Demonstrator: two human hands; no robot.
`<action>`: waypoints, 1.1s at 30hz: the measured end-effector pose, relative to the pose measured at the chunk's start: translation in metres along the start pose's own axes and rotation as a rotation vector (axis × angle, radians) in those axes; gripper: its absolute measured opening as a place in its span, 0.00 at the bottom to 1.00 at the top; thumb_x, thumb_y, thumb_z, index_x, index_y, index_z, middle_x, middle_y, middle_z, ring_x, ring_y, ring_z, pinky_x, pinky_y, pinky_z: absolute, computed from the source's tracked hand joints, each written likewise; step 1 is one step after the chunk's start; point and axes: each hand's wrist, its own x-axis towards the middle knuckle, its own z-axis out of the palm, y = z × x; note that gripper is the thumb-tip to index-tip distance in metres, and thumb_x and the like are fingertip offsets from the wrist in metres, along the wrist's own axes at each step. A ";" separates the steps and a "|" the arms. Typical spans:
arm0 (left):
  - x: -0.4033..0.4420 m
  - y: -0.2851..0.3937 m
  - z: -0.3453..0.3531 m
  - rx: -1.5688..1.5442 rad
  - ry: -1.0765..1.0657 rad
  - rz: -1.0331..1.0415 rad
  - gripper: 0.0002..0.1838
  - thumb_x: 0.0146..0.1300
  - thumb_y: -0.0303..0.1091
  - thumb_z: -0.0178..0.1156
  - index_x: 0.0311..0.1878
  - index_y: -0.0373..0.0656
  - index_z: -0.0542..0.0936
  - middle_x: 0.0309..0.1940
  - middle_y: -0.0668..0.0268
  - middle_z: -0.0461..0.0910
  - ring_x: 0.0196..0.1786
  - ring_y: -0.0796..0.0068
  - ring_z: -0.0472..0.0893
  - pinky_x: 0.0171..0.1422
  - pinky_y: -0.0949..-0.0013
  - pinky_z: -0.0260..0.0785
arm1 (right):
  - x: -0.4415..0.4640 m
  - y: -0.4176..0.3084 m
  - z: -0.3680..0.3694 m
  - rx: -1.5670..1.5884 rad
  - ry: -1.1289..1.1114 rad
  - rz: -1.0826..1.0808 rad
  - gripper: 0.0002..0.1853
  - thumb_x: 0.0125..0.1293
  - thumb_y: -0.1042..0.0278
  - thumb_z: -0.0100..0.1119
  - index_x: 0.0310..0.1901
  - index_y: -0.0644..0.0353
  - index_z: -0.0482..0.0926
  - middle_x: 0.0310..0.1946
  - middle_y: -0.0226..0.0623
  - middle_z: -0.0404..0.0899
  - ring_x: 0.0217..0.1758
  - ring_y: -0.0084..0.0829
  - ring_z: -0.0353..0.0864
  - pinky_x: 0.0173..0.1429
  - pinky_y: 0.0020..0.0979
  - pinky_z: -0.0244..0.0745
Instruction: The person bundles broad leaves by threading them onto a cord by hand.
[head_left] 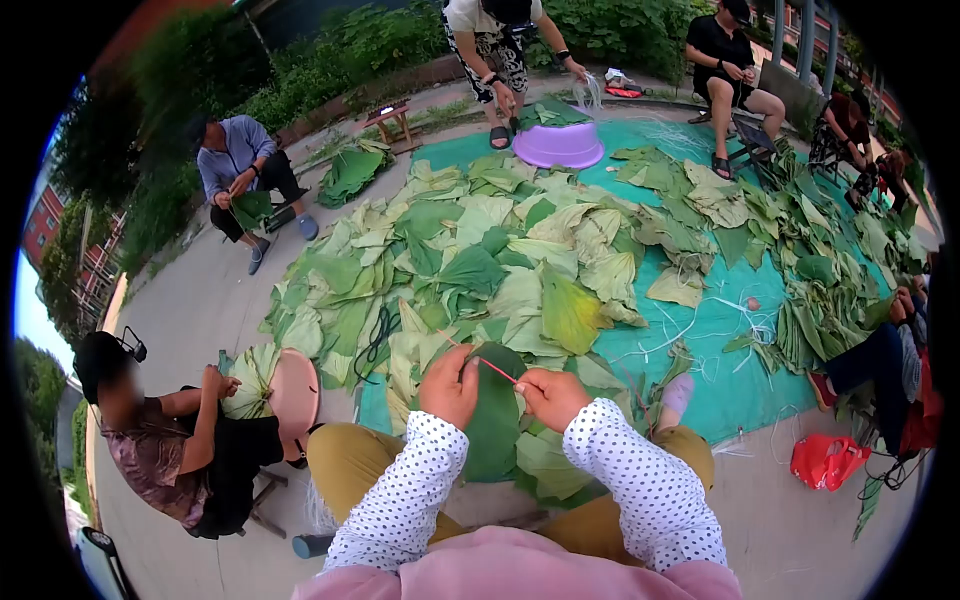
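My left hand [448, 386] is closed at the upper edge of a dark green lotus leaf [494, 425], which hangs in front of my lap. Between my hands runs a short, thin red cord [497, 370], pulled straight. One end of it is at my left fingertips. My right hand [553, 398] pinches the other end between thumb and fingers, beside the leaf's right edge. Below the leaf, a paler green leaf [552, 465] lies between my knees. What else my curled left fingers hold is hidden.
A broad pile of lotus leaves [480, 265] covers much of the teal sheet [655, 365] ahead. White strings [745, 315] lie to its right. A purple basin [558, 146] stands at the back, a pink basin [296, 390] at left, a red bag [828, 460] at right. Several people sit or bend around.
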 end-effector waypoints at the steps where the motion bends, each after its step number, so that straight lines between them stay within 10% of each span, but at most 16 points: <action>1: -0.002 0.001 0.002 0.018 -0.016 0.048 0.10 0.60 0.29 0.58 0.45 0.40 0.78 0.38 0.54 0.80 0.41 0.53 0.80 0.45 0.61 0.72 | -0.001 -0.002 -0.001 0.037 -0.005 0.046 0.08 0.65 0.65 0.54 0.36 0.61 0.78 0.20 0.39 0.78 0.22 0.35 0.77 0.31 0.34 0.72; 9: -0.018 0.023 0.009 0.054 -0.174 0.179 0.12 0.59 0.28 0.59 0.46 0.39 0.78 0.39 0.53 0.80 0.43 0.53 0.80 0.47 0.61 0.72 | 0.002 0.005 0.002 -0.004 0.022 0.089 0.07 0.67 0.68 0.54 0.38 0.62 0.78 0.20 0.34 0.78 0.23 0.24 0.77 0.31 0.28 0.72; 12: -0.025 0.024 0.015 0.050 -0.188 0.225 0.12 0.59 0.28 0.59 0.46 0.38 0.78 0.40 0.53 0.80 0.43 0.52 0.79 0.46 0.61 0.72 | 0.002 0.008 0.002 -0.026 0.023 0.012 0.09 0.63 0.63 0.56 0.36 0.60 0.78 0.24 0.44 0.79 0.28 0.47 0.79 0.34 0.42 0.74; 15: -0.027 0.026 0.016 0.063 -0.191 0.221 0.12 0.58 0.27 0.59 0.46 0.37 0.77 0.40 0.53 0.80 0.43 0.52 0.79 0.46 0.60 0.72 | 0.001 0.009 0.003 -0.125 0.038 -0.046 0.08 0.66 0.66 0.54 0.38 0.61 0.78 0.23 0.37 0.81 0.26 0.31 0.81 0.35 0.32 0.75; 33: -0.036 0.025 0.013 0.060 -0.260 0.287 0.16 0.58 0.26 0.57 0.51 0.35 0.75 0.42 0.49 0.79 0.44 0.48 0.78 0.49 0.56 0.71 | 0.004 0.015 0.010 -0.076 0.032 -0.003 0.08 0.65 0.62 0.53 0.39 0.55 0.77 0.25 0.37 0.81 0.31 0.41 0.82 0.38 0.39 0.75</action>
